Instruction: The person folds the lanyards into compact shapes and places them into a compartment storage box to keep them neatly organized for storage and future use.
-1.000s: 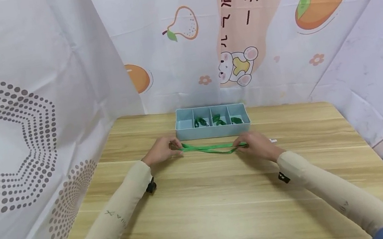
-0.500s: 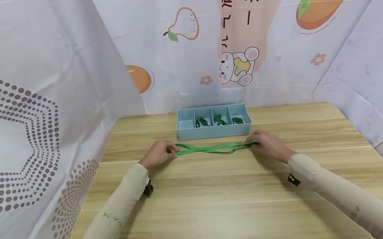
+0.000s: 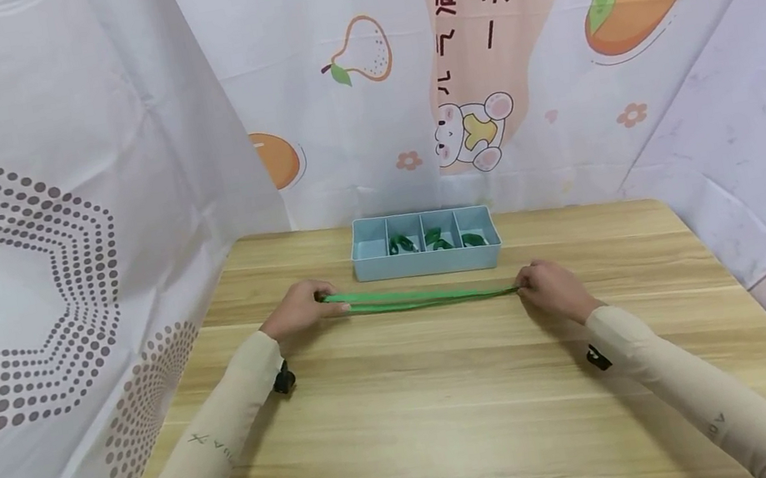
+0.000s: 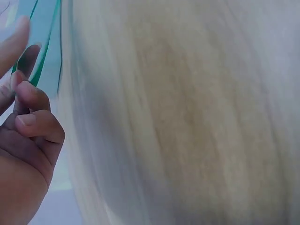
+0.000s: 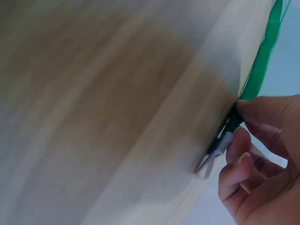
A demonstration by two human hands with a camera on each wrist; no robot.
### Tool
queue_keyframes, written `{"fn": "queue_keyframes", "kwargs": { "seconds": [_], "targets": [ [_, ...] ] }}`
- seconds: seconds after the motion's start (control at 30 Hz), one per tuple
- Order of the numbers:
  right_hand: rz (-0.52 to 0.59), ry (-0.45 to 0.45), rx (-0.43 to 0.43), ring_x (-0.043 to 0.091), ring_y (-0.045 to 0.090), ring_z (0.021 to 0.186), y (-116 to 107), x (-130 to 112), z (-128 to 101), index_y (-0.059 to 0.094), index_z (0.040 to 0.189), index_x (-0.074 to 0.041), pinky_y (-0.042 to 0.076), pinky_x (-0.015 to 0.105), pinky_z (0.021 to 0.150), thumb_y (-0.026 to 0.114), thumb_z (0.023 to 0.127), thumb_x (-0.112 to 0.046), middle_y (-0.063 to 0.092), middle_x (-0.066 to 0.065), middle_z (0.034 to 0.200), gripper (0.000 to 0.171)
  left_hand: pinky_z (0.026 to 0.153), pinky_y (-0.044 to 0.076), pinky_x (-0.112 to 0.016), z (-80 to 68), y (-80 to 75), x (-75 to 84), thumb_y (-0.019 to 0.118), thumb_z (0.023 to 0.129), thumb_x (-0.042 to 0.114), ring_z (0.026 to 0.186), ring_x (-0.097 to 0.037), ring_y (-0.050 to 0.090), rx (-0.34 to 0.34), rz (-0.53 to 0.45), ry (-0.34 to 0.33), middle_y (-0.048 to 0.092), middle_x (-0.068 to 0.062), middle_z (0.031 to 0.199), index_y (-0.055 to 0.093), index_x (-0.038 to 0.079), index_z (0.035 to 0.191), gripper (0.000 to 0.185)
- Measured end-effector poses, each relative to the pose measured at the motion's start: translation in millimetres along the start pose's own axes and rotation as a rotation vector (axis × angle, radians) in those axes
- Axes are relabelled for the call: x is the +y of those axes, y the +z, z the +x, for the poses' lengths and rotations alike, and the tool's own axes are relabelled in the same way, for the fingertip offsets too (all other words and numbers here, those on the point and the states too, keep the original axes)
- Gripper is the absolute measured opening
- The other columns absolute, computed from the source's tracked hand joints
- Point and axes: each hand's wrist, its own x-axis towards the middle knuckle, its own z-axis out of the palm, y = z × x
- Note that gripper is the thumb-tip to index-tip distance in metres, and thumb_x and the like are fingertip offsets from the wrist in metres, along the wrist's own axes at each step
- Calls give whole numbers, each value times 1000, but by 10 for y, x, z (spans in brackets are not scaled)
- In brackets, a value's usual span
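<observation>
The green strap [image 3: 423,296] is now pulled straight, pinched between left hand [image 3: 298,310] and right hand [image 3: 550,290]; sleeve lettering can't be read.

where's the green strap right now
In the head view the green strap is stretched straight across the middle of the wooden table, pinched between the left hand and right hand, just in front of the blue divided tray.

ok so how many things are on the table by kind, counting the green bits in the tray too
green strap stretched between the left hand and right hand: 1
blue divided tray: 1
compartments holding green pieces: 3 (pieces too small to count singly)
total: 2 things, plus the 3 lots of pieces
</observation>
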Motion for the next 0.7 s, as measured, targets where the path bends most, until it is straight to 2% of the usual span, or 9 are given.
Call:
{"fn": "queue_keyframes", "kwargs": {
  "seconds": [0.07,0.17,0.27,0.37,0.53,0.6,0.7],
  "targets": [
    [-16,12,6,23,62,78,-14,25,-21,76,94,-1,55,45,73,73,92,-5,65,7,86,6,65,46,-34,-24,-28,-8,84,87,43,77,-23,53,20,-52,-47,67,-6,92,77,18,96,27],
    [-24,23,11,22,61,77,-35,64,-54,76,93,-1,54,45,72,70,93,-6,65,8,87,8,65,49,-34,-52,-68,-29,83,90,36,80,-26,57,80,-107,-89,67,-8,98,76,16,103,24],
    [6,40,20,26,65,81,-65,103,-85,76,95,-1,55,48,74,67,93,-6,69,11,92,10,65,50,-33,-77,-110,-31,78,95,31,82,-26,59,149,-157,-106,67,-10,102,73,12,107,23],
    [54,63,18,31,69,87,-108,142,-113,75,98,-3,55,51,78,66,95,-8,73,13,98,11,64,50,-31,-106,-156,-14,74,98,28,81,-24,59,190,-226,-142,68,-12,105,72,9,113,25],
    [102,66,10,27,68,81,-194,188,-148,74,100,-8,53,48,72,67,98,-11,76,12,99,8,61,50,-30,-145,-201,34,71,98,25,79,-23,61,193,-265,-213,69,-12,108,68,8,126,33],
    [108,57,18,21,66,76,-214,201,-150,73,100,-9,51,42,69,66,98,-12,76,12,99,7,61,50,-30,-150,-196,42,68,99,20,81,-24,63,180,-250,-217,67,-12,110,64,6,129,34],
    [158,55,31,18,61,71,-247,219,-137,72,101,-8,46,36,64,65,99,-12,76,13,100,8,61,49,-29,-154,-183,26,66,99,14,79,-22,60,153,-261,-207,63,-11,108,62,3,125,27]
  ]
}}
